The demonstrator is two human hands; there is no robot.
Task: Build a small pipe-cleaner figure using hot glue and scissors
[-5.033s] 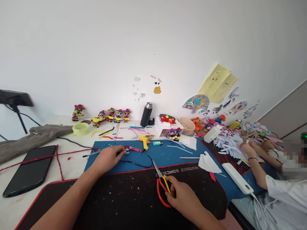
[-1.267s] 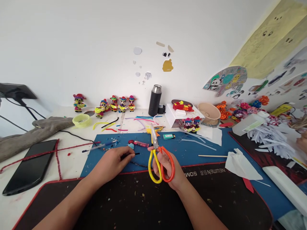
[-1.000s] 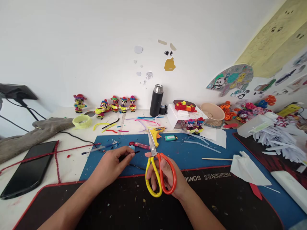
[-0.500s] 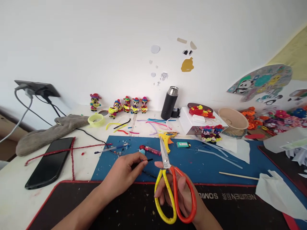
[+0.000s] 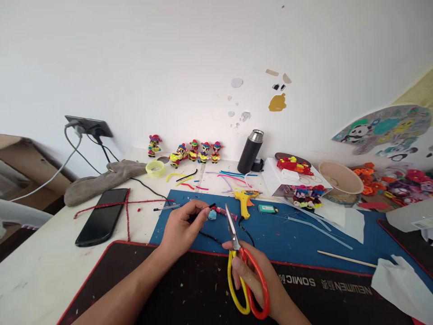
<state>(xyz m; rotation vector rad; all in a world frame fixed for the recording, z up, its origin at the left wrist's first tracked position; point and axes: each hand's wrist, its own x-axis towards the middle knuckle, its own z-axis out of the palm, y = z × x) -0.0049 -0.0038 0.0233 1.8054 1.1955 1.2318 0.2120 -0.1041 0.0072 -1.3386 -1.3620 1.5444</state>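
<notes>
The scissors (image 5: pixel 233 239) are just below the centre of the frame, blades together and tips pointing up, with one yellow and one red handle. The right hand (image 5: pixel 259 273) holds them, its fingers curled around the handles and its thumb bent over them. To the left, near the blades, the left hand (image 5: pixel 181 229) pinches a thin black piece (image 5: pixel 212 205) between thumb and forefinger; its end sticks out past the fingertips.

Just beyond the left hand, a small blue-and-red item (image 5: pixel 212 215) and a pink tube (image 5: pixel 231 215) lie on the blue mat (image 5: pixel 291 234). A yellow glue gun (image 5: pixel 244 205) lies above the scissors tips, with a green-labelled item (image 5: pixel 267 209) to its right. A dark mat (image 5: pixel 169 295) fills the bottom centre.

At centre left, a phone (image 5: pixel 103 216) lies under crossed red strands (image 5: pixel 127 216). Farther back, small colourful figures (image 5: pixel 204 153) stand by the wall, and a black flask (image 5: pixel 250 152) stands right of them. A white box (image 5: pixel 274 180) is at centre right, beside a round bowl (image 5: pixel 340 180).
</notes>
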